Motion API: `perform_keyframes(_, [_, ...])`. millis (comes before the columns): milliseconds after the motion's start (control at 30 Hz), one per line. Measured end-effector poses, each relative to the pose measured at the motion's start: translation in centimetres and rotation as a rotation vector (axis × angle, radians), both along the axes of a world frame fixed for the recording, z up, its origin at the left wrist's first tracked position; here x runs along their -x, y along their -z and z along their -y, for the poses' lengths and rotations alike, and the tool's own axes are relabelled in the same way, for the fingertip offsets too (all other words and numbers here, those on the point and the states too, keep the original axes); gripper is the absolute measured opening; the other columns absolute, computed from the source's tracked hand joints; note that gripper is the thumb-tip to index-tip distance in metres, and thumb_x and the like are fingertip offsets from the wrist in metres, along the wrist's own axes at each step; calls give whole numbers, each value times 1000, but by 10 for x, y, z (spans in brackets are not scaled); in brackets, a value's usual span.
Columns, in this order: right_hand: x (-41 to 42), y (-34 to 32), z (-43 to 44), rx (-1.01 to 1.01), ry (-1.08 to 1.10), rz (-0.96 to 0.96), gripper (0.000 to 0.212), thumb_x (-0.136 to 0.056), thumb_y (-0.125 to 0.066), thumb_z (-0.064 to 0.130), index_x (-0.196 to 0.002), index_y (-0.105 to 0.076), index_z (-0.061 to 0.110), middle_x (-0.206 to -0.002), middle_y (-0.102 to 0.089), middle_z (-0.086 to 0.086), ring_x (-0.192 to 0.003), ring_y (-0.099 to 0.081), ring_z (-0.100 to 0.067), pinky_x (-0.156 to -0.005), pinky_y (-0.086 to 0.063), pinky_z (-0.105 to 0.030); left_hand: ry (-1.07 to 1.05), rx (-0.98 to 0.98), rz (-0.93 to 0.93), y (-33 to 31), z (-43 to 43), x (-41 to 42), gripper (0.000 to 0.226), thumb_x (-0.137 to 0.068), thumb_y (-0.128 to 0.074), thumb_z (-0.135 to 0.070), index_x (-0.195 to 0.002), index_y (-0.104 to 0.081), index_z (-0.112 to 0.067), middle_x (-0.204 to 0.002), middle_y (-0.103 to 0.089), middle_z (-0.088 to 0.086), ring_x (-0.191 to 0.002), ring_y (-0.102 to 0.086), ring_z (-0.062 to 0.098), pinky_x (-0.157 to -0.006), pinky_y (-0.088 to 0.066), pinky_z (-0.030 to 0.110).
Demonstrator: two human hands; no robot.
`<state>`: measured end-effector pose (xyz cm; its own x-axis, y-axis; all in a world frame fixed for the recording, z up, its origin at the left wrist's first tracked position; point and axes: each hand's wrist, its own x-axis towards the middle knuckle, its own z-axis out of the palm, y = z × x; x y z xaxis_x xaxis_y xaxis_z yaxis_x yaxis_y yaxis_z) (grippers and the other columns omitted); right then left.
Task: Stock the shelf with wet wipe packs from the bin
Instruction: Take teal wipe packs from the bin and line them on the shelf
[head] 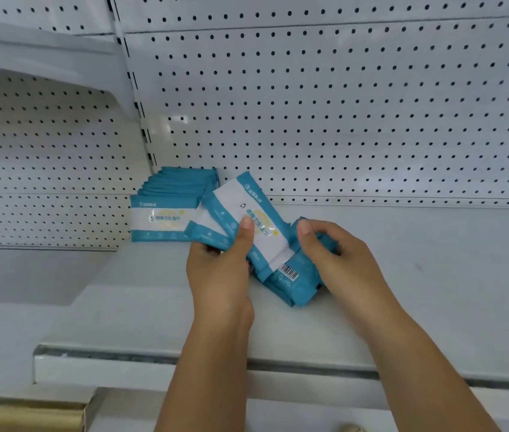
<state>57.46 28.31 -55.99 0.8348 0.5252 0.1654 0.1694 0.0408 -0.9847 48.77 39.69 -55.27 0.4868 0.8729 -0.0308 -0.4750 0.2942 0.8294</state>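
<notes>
A row of teal-and-white wet wipe packs (166,210) stands upright at the back left of the white shelf (434,275), against the pegboard. My left hand (222,269) grips a few tilted packs (247,213), thumb pressed on the front label. Just to the right, my right hand (337,254) holds more packs (293,285) that lie low on the shelf, one with its barcode side up. The two hands are close together over the shelf's middle. The bin is out of view.
A white pegboard back wall (340,104) rises behind the shelf. A slotted upright (141,120) divides it from the neighbouring bay at left, where a higher shelf (28,54) juts out. The shelf's front lip (184,360) runs across below my forearms.
</notes>
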Motion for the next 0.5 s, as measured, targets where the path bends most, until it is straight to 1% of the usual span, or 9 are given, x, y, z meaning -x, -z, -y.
perform_keyframes(33, [2, -1, 0, -1, -22, 6, 17, -85, -74, 45, -99, -73, 36, -89, -74, 19, -78, -70, 1, -59, -51, -11, 34, -5, -1, 0, 1, 0, 38, -83, -78, -18, -119, -67, -17, -105, -77, -1, -97, -74, 15, -70, -58, 22])
perform_keyframes(100, [2, -1, -1, -1, -30, 20, 21, -78, -84, 36, -95, -73, 32, -84, -73, 23, -76, -71, 0, -60, -52, -12, 89, -13, -14, -1, 1, 1, 35, -85, -77, -22, -118, -67, -17, -105, -77, -1, -97, -74, 16, -70, -59, 24])
perform_keyframes(133, [1, 0, -1, -7, -12, 11, 23, -76, -87, 32, -95, -72, 31, -84, -74, 21, -77, -72, -2, -62, -55, -14, 98, -14, -32, -1, 0, 2, 32, -86, -75, -27, -116, -68, -18, -104, -77, -1, -97, -74, 17, -72, -61, 27])
perform_keyframes(200, [-2, 3, -3, -28, 45, -38, 27, -76, -88, 28, -99, -72, 27, -90, -76, 10, -82, -74, -9, -68, -61, -23, 80, -9, -59, -1, -4, 4, 27, -91, -68, -38, -111, -70, -20, -102, -78, -2, -96, -74, 16, -74, -61, 29])
perform_keyframes(267, [-6, 6, -4, -48, 108, -70, 29, -77, -87, 27, -102, -72, 24, -99, -75, 3, -86, -75, -15, -75, -63, -34, 34, -2, -60, -2, -9, 6, 24, -95, -61, -42, -106, -70, -23, -100, -77, -1, -94, -74, 14, -69, -60, 27])
perform_keyframes(400, [-13, 8, -4, -103, 225, -107, 24, -79, -86, 26, -97, -70, 27, -99, -74, 2, -84, -74, -16, -77, -63, -41, -19, 6, -57, -2, -18, 12, 25, -97, -58, -44, -101, -68, -21, -99, -76, 3, -94, -74, 16, -67, -59, 26])
perform_keyframes(500, [-16, 9, -3, -118, 225, -116, 24, -80, -85, 26, -99, -71, 26, -97, -75, 2, -83, -75, -17, -77, -63, -44, -12, 13, -65, -1, -21, 14, 27, -98, -56, -44, -100, -68, -20, -100, -76, 3, -92, -74, 16, -65, -59, 26])
